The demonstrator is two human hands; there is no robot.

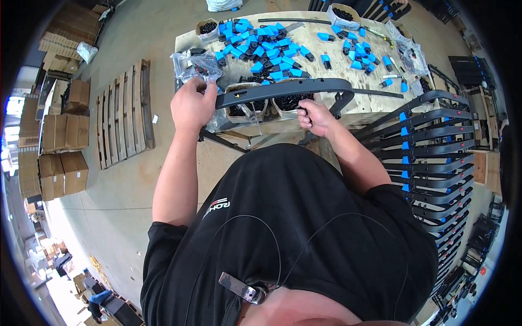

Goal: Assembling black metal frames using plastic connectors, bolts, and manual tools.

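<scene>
My left hand (191, 106) is closed around the left end of a black bent tubular frame (293, 87). The frame spans above the near edge of a wooden worktable (326, 76) and curves down at its right end. Below the bar, my right hand (317, 118) has its fingers curled in a pinch around a small dark piece, too hidden to name. Two tubs of small black parts stand under the bar, partly covered by it; the right tub (288, 116) is nearest my right hand. A clear plastic bag (197, 64) lies just beyond my left hand.
Piled blue-and-black pieces (266, 46) cover the table's middle, with a smaller group (359, 54) farther right. Stacked black frames (435, 163) rise close on my right. On the left, a wooden pallet (124, 114) lies on the floor near cardboard boxes (65, 133).
</scene>
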